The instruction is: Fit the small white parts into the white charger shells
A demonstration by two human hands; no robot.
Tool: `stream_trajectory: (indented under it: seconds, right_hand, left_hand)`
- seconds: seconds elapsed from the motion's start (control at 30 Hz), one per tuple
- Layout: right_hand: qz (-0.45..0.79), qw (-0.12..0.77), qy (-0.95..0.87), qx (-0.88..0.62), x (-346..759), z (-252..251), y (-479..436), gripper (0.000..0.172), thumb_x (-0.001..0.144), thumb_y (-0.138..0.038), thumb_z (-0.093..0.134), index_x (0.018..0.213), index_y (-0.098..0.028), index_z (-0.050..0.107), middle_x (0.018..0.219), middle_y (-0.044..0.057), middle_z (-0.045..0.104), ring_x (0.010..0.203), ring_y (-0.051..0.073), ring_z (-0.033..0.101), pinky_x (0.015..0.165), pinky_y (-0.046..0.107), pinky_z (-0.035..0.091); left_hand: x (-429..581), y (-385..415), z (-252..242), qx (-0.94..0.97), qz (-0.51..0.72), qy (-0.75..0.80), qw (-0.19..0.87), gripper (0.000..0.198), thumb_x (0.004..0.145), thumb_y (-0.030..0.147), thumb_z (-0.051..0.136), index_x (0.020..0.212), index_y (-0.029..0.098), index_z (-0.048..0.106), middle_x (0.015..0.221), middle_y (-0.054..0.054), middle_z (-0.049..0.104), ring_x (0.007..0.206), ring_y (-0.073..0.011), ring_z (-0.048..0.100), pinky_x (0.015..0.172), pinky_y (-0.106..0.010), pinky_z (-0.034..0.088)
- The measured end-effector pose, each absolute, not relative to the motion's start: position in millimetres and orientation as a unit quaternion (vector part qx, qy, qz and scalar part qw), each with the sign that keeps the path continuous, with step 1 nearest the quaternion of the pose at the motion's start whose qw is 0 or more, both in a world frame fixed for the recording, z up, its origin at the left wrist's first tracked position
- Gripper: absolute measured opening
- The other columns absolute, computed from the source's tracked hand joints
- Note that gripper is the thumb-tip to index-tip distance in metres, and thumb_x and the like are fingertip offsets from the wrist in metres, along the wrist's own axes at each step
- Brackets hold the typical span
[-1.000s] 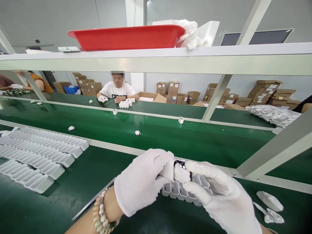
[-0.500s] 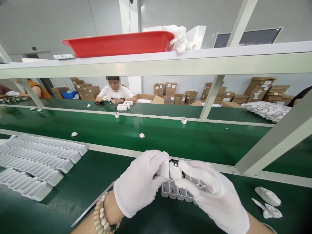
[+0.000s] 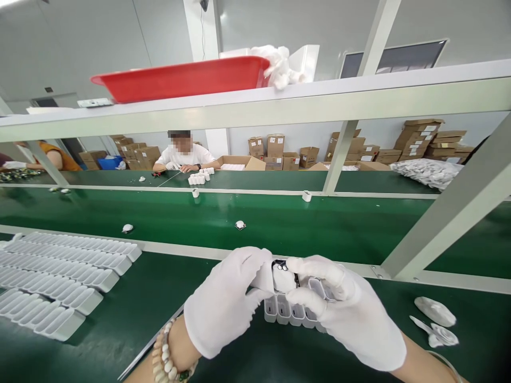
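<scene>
My gloved left hand (image 3: 231, 303) pinches a small white plastic housing (image 3: 263, 279) between thumb and fingers. Against the housing's open side, my gloved right hand (image 3: 339, 303) grips a small circuit board with a white dome (image 3: 282, 277); its dark edge and two shiny round parts face up. The two pieces touch or nearly touch; how far one sits inside the other is hidden. Below and behind my right hand stand rows of open white housings (image 3: 283, 308), partly covered by the fingers.
Rows of white housings (image 3: 72, 298) lie left, near a thin metal strip (image 3: 151, 340). Domed boards (image 3: 240, 225) and housings (image 3: 306, 196) sit on the green belt (image 3: 179, 213). Crumpled white pieces (image 3: 435, 311) lie right. A slanted post (image 3: 451, 213) and overhead shelf (image 3: 279, 109) frame the bench. A co-worker (image 3: 183, 151) sits opposite.
Domed boards and housings on the belt have shifted to the right. My view has turned slightly. Both hands keep their hold, the right fingers shifting a little around the domed board.
</scene>
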State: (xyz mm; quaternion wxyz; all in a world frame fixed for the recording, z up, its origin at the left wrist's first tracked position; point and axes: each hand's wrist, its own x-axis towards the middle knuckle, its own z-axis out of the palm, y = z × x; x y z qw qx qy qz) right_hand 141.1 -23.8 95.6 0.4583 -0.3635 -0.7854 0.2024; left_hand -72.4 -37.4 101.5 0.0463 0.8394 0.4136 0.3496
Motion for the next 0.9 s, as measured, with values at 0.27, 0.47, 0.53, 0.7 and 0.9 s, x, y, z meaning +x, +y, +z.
stream_trajectory:
  seconds: [0.27,0.47,0.53,0.7,0.9]
  right_hand:
    - [0.244,0.476,-0.786,-0.31,142.1,88.7,-23.9,0.026,0.084,-0.017,0.068,0.104,-0.033,0.073,0.082,-0.001,0.073,0.069,0.018,0.07,0.061,0.029,0.06]
    - [0.437,0.377,-0.742,-0.34,160.5,103.5,-20.4,0.103,0.064,-0.028,0.09,0.152,-0.032,0.036,0.112,0.007,0.071,0.1,0.025,0.07,0.084,0.037,0.058]
    - [0.49,0.333,-0.759,-0.27,161.7,105.5,-16.3,0.117,0.06,-0.03,0.092,0.156,-0.031,0.025,0.118,0.008,0.069,0.114,0.027,0.064,0.094,0.042,0.054]
    - [0.572,0.289,-0.753,-0.148,153.3,104.2,-10.9,0.112,0.061,-0.032,0.092,0.154,-0.032,0.03,0.13,0.007,0.064,0.138,0.026,0.044,0.114,0.048,0.033]
    - [0.593,0.29,-0.732,-0.168,152.0,102.8,-12.6,0.111,0.057,-0.027,0.094,0.152,-0.032,0.037,0.108,0.004,0.072,0.12,0.026,0.061,0.11,0.048,0.04]
  left_hand:
    - [-69.8,-37.3,102.2,0.838,0.358,0.406,0.069,0.044,0.079,-0.001,0.061,0.116,0.023,0.056,0.116,-0.006,0.068,0.106,-0.022,0.066,0.092,-0.039,0.058]
    - [-66.1,-41.4,109.6,0.853,0.393,0.334,0.08,0.028,0.087,0.011,0.066,0.109,0.024,0.057,0.11,-0.006,0.07,0.104,-0.0208,0.067,0.092,-0.035,0.056]
    - [-64.0,-41.0,108.3,0.863,0.411,0.289,0.057,0.026,0.09,0.018,0.066,0.113,0.024,0.055,0.106,-0.006,0.071,0.102,-0.0204,0.068,0.091,-0.036,0.056]
    - [-59.7,-40.6,105.0,0.869,0.419,0.262,0.01,0.025,0.094,0.021,0.06,0.117,0.027,0.052,0.099,-0.005,0.074,0.092,-0.0194,0.071,0.084,-0.036,0.057]
    - [-57.6,-43.0,108.8,0.867,0.417,0.271,0.02,0.02,0.095,0.03,0.061,0.114,0.025,0.054,0.098,-0.006,0.074,0.093,-0.0203,0.071,0.087,-0.035,0.057]
